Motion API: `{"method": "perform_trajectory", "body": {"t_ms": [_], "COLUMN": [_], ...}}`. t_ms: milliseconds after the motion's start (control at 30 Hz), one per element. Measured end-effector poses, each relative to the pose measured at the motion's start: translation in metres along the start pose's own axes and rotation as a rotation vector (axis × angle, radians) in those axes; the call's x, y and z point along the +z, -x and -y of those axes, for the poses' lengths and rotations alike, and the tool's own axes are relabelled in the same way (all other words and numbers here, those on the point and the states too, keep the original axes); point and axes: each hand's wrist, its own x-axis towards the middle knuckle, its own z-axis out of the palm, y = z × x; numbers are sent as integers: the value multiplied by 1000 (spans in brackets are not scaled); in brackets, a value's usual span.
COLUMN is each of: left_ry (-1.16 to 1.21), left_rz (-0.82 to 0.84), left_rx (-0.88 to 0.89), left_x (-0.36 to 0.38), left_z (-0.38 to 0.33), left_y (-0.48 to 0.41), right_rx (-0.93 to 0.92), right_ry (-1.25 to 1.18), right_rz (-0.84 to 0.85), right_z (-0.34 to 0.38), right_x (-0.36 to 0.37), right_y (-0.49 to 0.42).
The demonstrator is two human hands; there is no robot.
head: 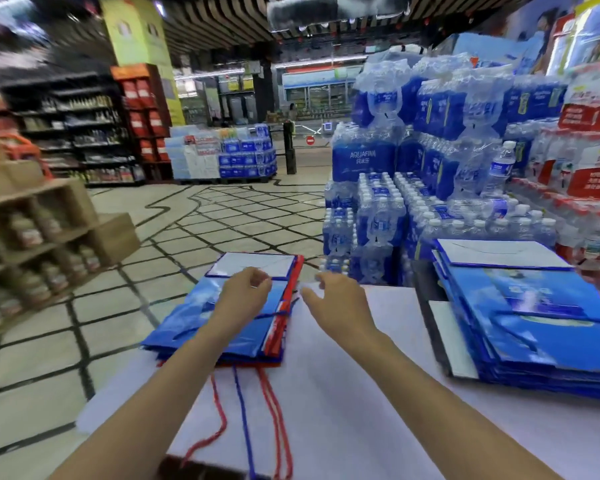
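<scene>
A flat stack of folded blue paper bags (194, 320) with a red edge lies on the left part of a white table (343, 393). Red and blue cord handles (243, 420) trail from the stack toward me. My left hand (245, 292) rests over the top bag with its fingers curled; whether it holds anything is unclear. Just right of the stack, my right hand (333, 299) hovers above the table, fingers loosely spread and empty.
A second, taller stack of folded blue bags (534, 323) lies on the table's right side. Shrink-wrapped packs of water bottles (395, 202) are piled behind the table. A wooden shelf of jars (39, 237) stands left, across a tiled floor.
</scene>
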Motion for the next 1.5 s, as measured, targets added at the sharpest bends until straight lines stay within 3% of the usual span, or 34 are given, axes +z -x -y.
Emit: {"method": "perform_trajectory", "body": {"t_ms": [133,300,467,733,933,1133,1267,1400,1500], "left_ry": [-113,-484,-517,-121,-90,61,113,6,-224], "left_rz": [-73,-127,-62,-198,-271,-270,-157,-9,63], "left_rx": [-101,-356,-434,-474,-364,-238,-89,54,139], "left_x": [-33,-60,-65,-76,-82,-52,-6,44,75], "left_z": [60,112,125,127,103,54,14,2,-2], "left_y": [-4,-8,-6,-14,-14,-15,-5,8,26], "right_rx": [-20,82,164,723,621,464,418,414,438], "right_ry": [5,76,199,-728,-850,-688,-454,-108,144], "right_rz": [102,216,220,155,104,-66,-209,-212,-150], "right_z": [29,36,39,31,27,-2,-36,-76,-106], "right_x": [57,97,109,100,85,30,-16,-43,-43], "right_y": [4,15,11,-15,-23,-35,-33,-19,-5]}}
